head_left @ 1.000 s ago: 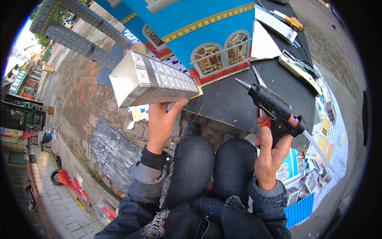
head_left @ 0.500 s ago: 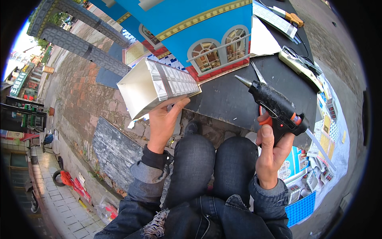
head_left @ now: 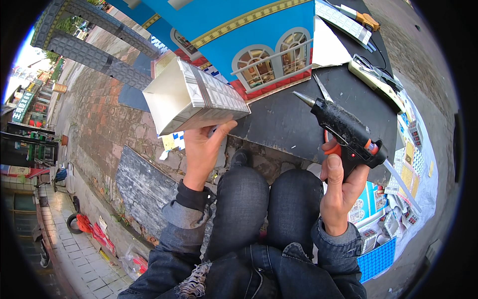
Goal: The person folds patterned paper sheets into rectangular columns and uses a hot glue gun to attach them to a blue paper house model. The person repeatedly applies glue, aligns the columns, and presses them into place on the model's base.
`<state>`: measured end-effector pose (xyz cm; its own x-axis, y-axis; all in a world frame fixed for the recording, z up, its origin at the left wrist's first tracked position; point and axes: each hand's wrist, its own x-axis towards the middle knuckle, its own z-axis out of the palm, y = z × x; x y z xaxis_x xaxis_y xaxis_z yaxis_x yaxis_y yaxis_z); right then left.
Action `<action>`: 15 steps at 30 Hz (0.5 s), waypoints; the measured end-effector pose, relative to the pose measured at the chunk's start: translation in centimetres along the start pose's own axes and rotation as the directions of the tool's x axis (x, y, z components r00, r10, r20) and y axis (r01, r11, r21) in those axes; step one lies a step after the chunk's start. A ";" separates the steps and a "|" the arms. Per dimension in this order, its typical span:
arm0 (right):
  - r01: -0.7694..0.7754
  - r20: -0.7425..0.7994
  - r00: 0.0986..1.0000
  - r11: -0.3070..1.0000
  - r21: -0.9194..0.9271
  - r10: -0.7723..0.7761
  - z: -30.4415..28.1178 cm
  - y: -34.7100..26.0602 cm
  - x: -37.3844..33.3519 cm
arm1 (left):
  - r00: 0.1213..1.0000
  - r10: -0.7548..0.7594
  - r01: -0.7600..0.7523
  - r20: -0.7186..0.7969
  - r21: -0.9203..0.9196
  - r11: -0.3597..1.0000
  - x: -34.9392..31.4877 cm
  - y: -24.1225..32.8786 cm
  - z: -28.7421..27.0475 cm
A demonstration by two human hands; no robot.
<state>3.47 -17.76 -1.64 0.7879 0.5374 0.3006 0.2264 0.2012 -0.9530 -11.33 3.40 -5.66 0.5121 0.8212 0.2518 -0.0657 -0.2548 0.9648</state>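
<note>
My left hand [head_left: 201, 154] is closed on the underside of a hollow card column [head_left: 214, 99], white inside with a grey stone print. Its open end faces left, and its other end meets the lower corner of a blue card model building [head_left: 234, 37] with printed arched windows. In my right hand [head_left: 338, 197] is a black glue gun [head_left: 343, 122], its nozzle aimed up and left, apart from the column. A translucent glue stick [head_left: 402, 183] sticks out of its back. Partly hidden behind the gun lies a pair of scissors [head_left: 322, 90] with orange handles.
The building stands on a black tabletop [head_left: 279, 122]. A cream utility knife [head_left: 376, 89] and an orange-handled tool [head_left: 366, 21] lie at the right. Printed card pieces [head_left: 368, 202] pile up beyond my right hand. Grey card arches [head_left: 84, 52] stand at far left.
My left hand has tilted the column slightly, so more of its lower side shows and its open end has shifted left. The glue gun has hardly moved.
</note>
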 end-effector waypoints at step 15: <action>0.011 0.000 1.000 1.000 -0.017 -0.011 -0.1 -0.1 0.0 | 1.000 0.000 -0.001 0.001 0.036 0.999 0.3 0.2 -0.2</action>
<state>3.53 -17.83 -1.56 0.7855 0.5351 0.3110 0.2444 0.1934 -0.9502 -11.35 3.65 -5.40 0.5132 0.8204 0.2521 -0.0349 -0.2736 0.9612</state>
